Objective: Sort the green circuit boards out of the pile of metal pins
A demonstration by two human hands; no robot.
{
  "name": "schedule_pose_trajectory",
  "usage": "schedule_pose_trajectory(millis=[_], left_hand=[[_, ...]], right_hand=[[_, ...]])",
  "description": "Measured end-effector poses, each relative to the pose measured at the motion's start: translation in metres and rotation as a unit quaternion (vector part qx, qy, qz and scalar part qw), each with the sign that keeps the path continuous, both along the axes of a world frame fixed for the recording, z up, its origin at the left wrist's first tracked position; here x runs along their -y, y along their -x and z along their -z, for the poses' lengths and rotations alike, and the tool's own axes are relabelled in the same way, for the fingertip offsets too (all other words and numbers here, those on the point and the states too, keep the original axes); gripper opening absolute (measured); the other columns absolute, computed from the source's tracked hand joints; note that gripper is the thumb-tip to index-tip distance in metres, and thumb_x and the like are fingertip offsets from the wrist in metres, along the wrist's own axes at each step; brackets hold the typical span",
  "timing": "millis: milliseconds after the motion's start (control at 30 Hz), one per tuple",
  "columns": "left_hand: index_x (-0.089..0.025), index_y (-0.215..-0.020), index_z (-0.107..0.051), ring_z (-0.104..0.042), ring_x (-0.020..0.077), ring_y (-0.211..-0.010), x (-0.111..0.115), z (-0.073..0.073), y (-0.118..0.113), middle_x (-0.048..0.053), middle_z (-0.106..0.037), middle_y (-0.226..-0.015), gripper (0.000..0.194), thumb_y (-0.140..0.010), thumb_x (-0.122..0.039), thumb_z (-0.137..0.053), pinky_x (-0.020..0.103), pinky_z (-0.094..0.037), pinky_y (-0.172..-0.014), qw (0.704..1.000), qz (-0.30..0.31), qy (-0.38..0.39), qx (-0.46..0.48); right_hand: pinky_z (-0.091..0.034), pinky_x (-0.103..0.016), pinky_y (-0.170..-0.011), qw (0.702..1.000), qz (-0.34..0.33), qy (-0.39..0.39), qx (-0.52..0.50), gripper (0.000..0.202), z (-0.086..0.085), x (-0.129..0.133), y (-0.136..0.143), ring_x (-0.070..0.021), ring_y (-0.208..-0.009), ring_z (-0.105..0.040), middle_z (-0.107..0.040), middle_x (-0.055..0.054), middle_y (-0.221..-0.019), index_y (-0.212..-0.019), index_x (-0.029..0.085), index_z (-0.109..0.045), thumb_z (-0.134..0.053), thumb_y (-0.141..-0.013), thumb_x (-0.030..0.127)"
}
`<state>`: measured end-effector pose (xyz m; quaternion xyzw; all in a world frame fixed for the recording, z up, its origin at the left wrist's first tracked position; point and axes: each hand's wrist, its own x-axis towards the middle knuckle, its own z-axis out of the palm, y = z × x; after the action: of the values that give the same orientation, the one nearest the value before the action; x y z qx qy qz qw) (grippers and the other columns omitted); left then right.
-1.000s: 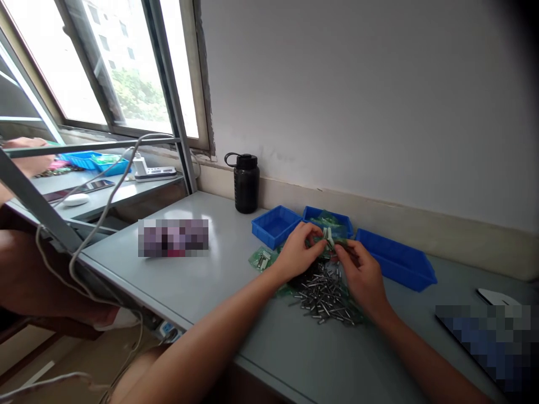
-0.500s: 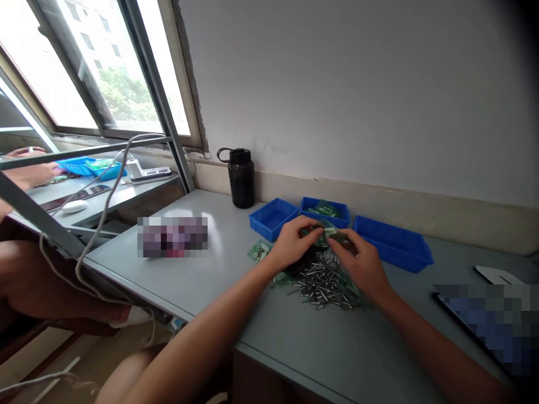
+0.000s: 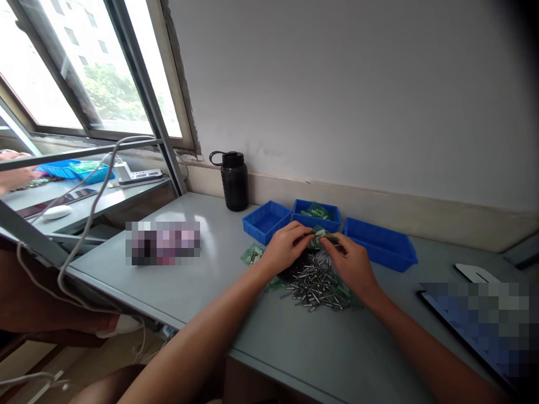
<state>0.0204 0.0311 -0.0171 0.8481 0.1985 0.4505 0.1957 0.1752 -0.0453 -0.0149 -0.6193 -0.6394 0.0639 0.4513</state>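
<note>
Between my fingertips is a small green plastic bag [image 3: 319, 234], with something pale inside it. My left hand [image 3: 287, 246] pinches its left side, and my right hand [image 3: 348, 259] pinches its right side. Right below lies a heap of short metal pins [image 3: 314, 285], spread on the desk, with dark and green plastic partly under it. Another green bag [image 3: 252, 254] with metal pieces in it lies left of my left hand. Behind my hands stands a blue bin [image 3: 332, 216] holding several green bags.
A blue bin [image 3: 256, 227] stands to the left and a longer blue bin [image 3: 379, 257] to the right. A black bottle [image 3: 234, 182] is by the wall. Blurred-out items lie at left and right. Beyond the metal frame [image 3: 164, 151], another person's hand [image 3: 17, 178] shows.
The whole view has shifted slightly, so things sit further left. Both hands still pinch the small bag, with only slight finger movement.
</note>
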Motion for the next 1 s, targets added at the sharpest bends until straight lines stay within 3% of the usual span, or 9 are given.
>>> schedule_pose_trajectory(millis=[600, 867, 1000], left_hand=[[-0.016, -0.096, -0.062, -0.057, 0.0149, -0.086, 0.001, 0.005, 0.003, 0.006, -0.061, -0.092, 0.021, -0.09, -0.025, -0.044, 0.028, -0.047, -0.079, 1.0, -0.003, -0.004, 0.007], [-0.017, -0.084, -0.066, -0.058, 0.0131, -0.074, -0.003, 0.011, -0.003, 0.002, -0.064, -0.079, 0.012, -0.084, -0.022, -0.055, 0.024, -0.046, -0.071, 0.993, -0.019, 0.091, 0.072], [-0.016, -0.084, -0.066, -0.058, 0.0128, -0.073, -0.004, 0.012, -0.003, 0.002, -0.064, -0.078, 0.012, -0.084, -0.024, -0.056, 0.023, -0.045, -0.069, 0.992, -0.016, 0.107, 0.068]], right_hand=[[-0.042, -0.026, -0.059, 1.0, -0.003, 0.023, 0.006, 0.026, -0.002, -0.001, 0.002, -0.0186, -0.073, -0.059, -0.064, -0.005, -0.083, -0.088, 0.02, -0.062, -0.048, -0.085, 0.042], [-0.04, -0.027, -0.054, 0.991, -0.05, 0.111, -0.052, 0.031, -0.012, -0.003, -0.006, -0.0165, -0.062, -0.055, -0.063, -0.003, -0.076, -0.088, 0.021, -0.063, -0.047, -0.084, 0.047], [-0.042, -0.028, -0.057, 0.988, -0.059, 0.135, -0.053, 0.032, -0.01, -0.007, -0.011, -0.0186, -0.068, -0.057, -0.064, -0.004, -0.078, -0.091, 0.022, -0.063, -0.047, -0.084, 0.048]])
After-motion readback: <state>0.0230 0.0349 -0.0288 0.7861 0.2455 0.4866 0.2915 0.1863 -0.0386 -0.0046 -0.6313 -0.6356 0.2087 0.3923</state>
